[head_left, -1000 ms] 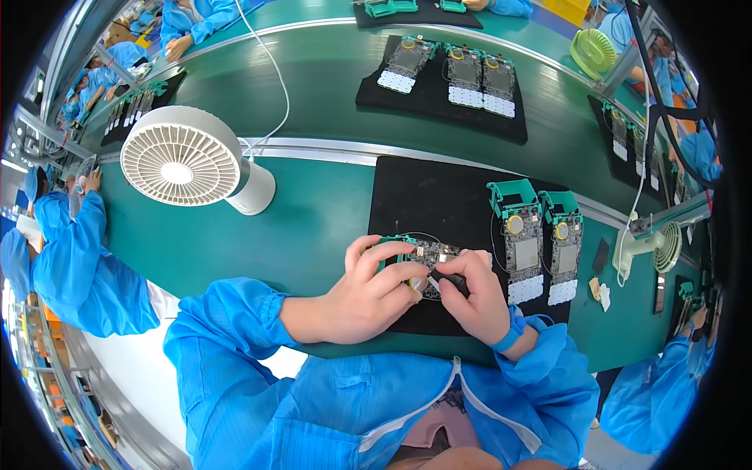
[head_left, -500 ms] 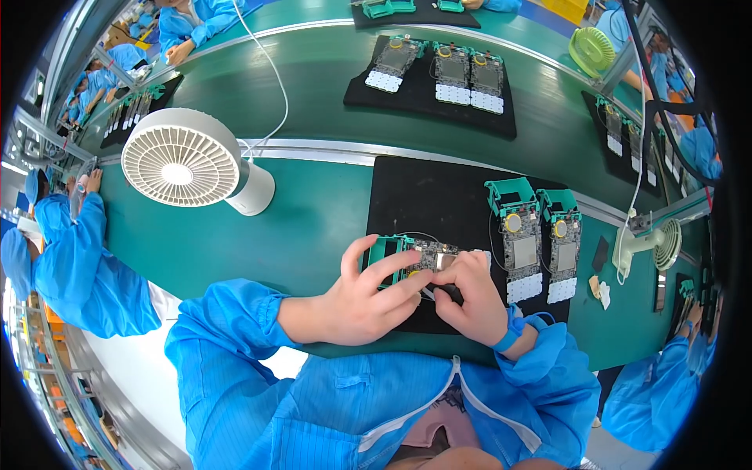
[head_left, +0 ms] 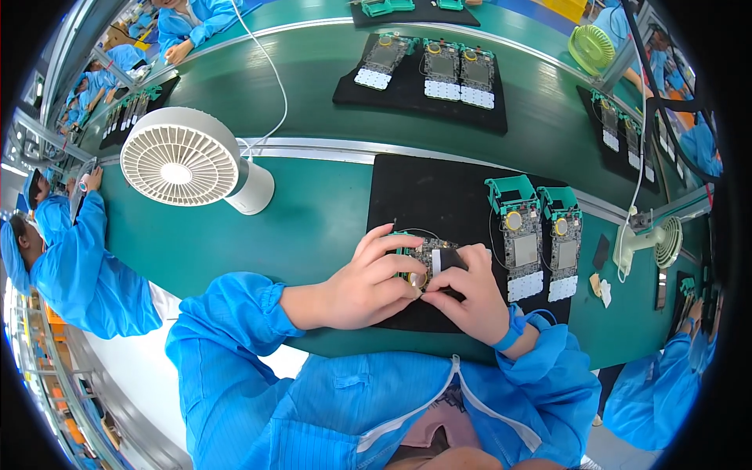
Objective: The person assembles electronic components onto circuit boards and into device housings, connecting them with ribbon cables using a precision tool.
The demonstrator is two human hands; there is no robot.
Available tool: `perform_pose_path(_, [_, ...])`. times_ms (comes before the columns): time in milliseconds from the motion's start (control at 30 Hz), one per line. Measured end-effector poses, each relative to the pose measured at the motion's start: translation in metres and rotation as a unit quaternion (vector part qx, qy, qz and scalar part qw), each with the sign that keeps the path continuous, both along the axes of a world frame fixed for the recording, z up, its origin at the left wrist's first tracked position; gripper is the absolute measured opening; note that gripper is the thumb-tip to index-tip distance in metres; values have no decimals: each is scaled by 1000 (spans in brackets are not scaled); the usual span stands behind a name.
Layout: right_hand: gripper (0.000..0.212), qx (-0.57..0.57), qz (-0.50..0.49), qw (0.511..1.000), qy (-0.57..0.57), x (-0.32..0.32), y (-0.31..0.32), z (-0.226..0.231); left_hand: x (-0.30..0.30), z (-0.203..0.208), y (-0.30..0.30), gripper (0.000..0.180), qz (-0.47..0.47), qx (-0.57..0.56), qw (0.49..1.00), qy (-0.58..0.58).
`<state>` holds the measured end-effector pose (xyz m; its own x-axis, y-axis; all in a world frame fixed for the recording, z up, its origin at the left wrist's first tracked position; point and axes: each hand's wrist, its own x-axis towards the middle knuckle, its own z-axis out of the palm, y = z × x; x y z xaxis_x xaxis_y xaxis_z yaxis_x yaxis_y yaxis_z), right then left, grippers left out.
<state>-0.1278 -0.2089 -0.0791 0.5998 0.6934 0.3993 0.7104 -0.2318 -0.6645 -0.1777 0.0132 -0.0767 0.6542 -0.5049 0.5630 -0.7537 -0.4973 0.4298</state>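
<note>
Black strip held in the right hand could catch the round disc and skew it if the left hand, gripping the circuit board, slips.

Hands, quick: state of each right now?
Left hand: closed on the circuit board, holding it.
Right hand: closed, thumb and index together; black piece at its fingers, grip on it can't be told.
</note>
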Motion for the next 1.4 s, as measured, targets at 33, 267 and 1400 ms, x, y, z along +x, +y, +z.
perform_pose_path(33, [15, 9, -9, 999, 43, 0, 2, 2, 0, 0, 1, 24, -5, -6, 1000, 4])
perform_pose_path(267, [10, -6, -53, 995, 79, -1, 6, 0, 3, 1, 2, 22, -13, 19, 999, -32])
perform_pose_path(1400, [15, 13, -71, 997, 32, -1, 9, -6, 9, -9, -1, 16, -22, 13, 998, -54])
